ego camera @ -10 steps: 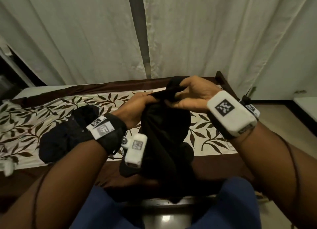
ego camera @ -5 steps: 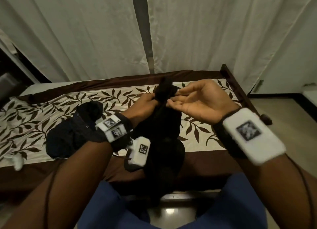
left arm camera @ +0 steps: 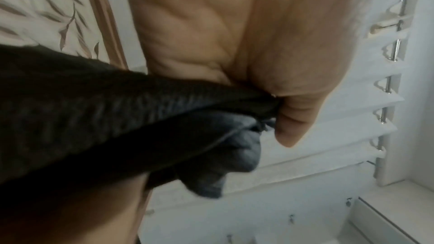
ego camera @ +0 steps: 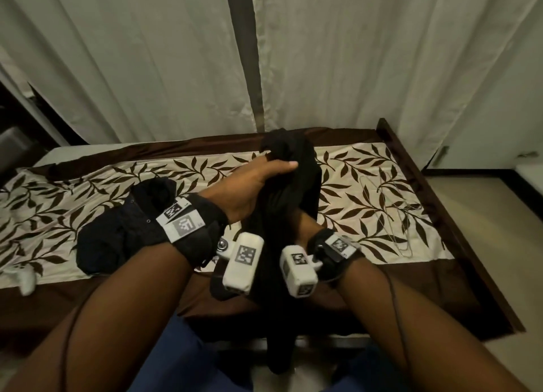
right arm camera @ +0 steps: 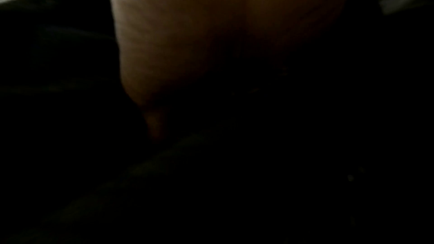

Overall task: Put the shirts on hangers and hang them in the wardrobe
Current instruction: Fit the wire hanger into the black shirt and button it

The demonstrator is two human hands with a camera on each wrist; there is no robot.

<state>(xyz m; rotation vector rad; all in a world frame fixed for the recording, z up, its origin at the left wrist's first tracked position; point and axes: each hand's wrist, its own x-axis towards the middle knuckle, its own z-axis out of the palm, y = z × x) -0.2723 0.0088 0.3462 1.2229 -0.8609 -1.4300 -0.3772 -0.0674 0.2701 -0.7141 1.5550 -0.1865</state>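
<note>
At the centre of the head view the left hand [ego camera: 252, 183] holds up a black shirt [ego camera: 282, 221], its grip pinching a bunched fold near the top edge, thumb pressed over the cloth. The left wrist view shows the same pinch: fabric gathered between thumb [left arm camera: 295, 118] and fingers. The rest of the shirt hangs down in front of the person toward the bottom of the frame, over the near edge of the bed [ego camera: 346, 306].

The right hand [ego camera: 302, 224] is pushed into the hanging cloth just below and right of the left one; only its wrist and heel show. Its wrist camera is mostly dark, with the palm [right arm camera: 187, 34] against black fabric, so I cannot tell how that grip stands.

Left of centre, a second dark shirt [ego camera: 123, 230] lies crumpled on the leaf-patterned bedspread [ego camera: 352, 191]. At the right of the frame, wire hangers [ego camera: 390, 212] lie flat on the same bedspread, well apart from both hands. Pale curtains [ego camera: 147, 53] fill the upper half.
</note>
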